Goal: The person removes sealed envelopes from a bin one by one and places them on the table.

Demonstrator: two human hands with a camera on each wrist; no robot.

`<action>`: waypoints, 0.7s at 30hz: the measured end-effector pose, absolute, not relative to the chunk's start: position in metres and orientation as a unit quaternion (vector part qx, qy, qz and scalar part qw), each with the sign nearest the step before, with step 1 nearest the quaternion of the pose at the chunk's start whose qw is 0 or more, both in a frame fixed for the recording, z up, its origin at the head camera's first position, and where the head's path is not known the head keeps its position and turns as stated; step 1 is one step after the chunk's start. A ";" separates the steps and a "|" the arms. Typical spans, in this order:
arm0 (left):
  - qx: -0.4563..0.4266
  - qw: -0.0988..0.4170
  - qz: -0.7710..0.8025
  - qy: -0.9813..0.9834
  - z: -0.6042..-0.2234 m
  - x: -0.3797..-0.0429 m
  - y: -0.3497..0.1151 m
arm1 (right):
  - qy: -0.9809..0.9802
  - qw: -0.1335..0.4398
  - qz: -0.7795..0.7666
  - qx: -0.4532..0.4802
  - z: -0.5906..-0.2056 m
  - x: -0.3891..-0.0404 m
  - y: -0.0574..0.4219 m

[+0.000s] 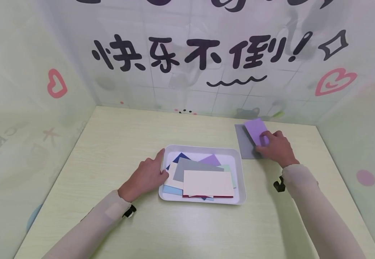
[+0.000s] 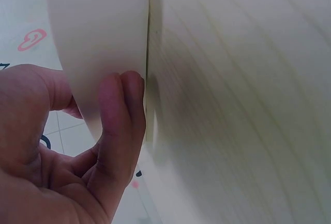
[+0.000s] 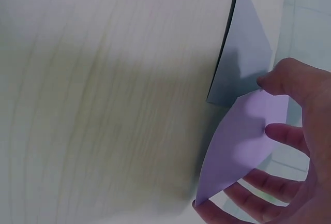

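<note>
One purple card within right grip; apparently tilted

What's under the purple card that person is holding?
A gray card lies on the table, partly beneath the purple card in the right hand. From above, the purple card and hand hide part of it; anything under the gray card cannot be seen.
</note>
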State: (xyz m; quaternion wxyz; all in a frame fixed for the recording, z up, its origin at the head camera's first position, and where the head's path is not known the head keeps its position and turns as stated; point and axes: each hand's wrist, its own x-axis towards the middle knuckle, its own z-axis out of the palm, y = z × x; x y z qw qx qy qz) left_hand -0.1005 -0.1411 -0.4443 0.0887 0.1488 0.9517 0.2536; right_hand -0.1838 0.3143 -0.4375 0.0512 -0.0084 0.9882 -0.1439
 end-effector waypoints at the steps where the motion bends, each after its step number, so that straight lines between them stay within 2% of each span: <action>1: 0.148 0.090 0.253 0.952 -0.444 -0.101 -0.141 | 0.988 0.055 -0.147 0.001 -0.438 -0.184 0.315; 21: 0.145 0.102 0.251 0.952 -0.439 -0.103 -0.141 | 0.980 0.102 -0.145 0.091 -0.437 -0.184 0.325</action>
